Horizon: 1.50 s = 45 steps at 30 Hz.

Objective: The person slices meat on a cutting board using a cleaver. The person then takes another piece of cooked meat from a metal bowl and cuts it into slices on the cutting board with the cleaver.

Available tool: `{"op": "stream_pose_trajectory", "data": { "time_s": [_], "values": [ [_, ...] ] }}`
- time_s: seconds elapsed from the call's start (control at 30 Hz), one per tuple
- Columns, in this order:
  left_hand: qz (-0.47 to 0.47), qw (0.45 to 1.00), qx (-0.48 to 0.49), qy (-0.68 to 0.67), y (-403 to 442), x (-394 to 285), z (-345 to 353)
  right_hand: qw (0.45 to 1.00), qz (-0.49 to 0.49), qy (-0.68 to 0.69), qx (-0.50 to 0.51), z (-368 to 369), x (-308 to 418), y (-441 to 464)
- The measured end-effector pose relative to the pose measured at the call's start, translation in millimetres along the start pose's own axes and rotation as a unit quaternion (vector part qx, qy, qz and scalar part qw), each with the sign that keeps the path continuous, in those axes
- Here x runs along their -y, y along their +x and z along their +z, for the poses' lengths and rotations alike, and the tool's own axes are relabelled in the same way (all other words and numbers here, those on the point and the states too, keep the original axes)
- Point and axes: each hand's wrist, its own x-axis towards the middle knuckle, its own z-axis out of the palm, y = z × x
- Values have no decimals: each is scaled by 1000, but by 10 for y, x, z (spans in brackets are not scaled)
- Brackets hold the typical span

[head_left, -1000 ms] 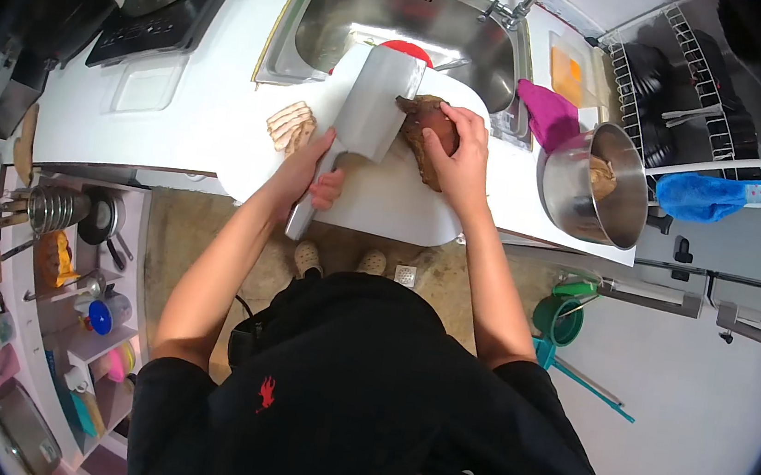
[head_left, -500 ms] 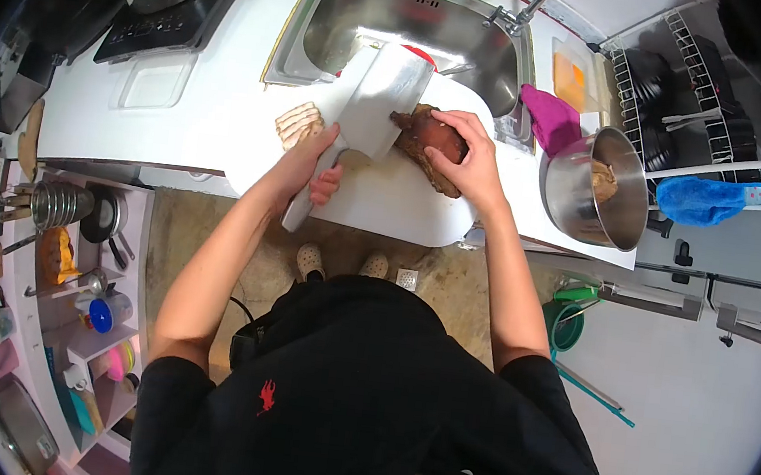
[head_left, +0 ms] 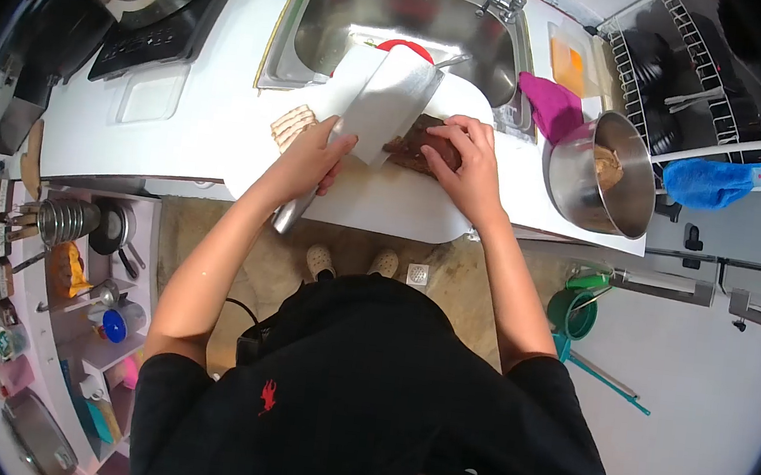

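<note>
My left hand (head_left: 311, 163) is wrapped round the handle of a wide metal cleaver (head_left: 397, 98). The blade slants across a white cutting board (head_left: 402, 208), its edge beside a dark brown chunk of meat (head_left: 411, 151). Curled over that chunk from the right, my right hand (head_left: 471, 166) presses it to the board with fingers and thumb. Whether the edge touches the meat I cannot tell. Pale slices (head_left: 291, 126) lie in a row left of the cleaver, near my left knuckles.
Behind the board is a steel sink (head_left: 328, 33) holding a red item. To the right stand a steel pot (head_left: 580, 189) with a brown piece inside, a purple cloth (head_left: 550, 107) and a dish rack (head_left: 641, 98). A black cooktop (head_left: 145, 50) is at left.
The meat chunk has been turned and shifted slightly, and my right fingers are more curled over it. The cleaver has swung flatter. The view has moved a little.
</note>
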Motion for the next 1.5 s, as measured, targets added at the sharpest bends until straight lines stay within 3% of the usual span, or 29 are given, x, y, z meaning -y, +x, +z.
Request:
{"op": "stream_pose_trajectory", "data": {
  "time_s": [0.13, 0.33, 0.73, 0.87, 1.17, 1.5],
  "values": [
    [-15, 998, -28, 61, -308, -19, 2, 999, -10, 16, -35, 19, -18, 2],
    [-53, 998, -40, 17, -577, 155, 56, 997, 4, 46, -54, 26, -43, -9],
    [28, 996, -31, 78, 280, -158, 96, 996, 21, 74, -50, 83, -130, -27],
    [47, 991, -15, 127, 181, -166, 41, 993, 54, 96, -35, 48, -70, -23],
    [-59, 998, 8, 15, -418, 181, -72, 994, 54, 90, -29, 29, -85, -17],
    [20, 997, -22, 71, 170, -35, 85, 996, 40, 63, -59, 62, -98, 11]
  ]
}}
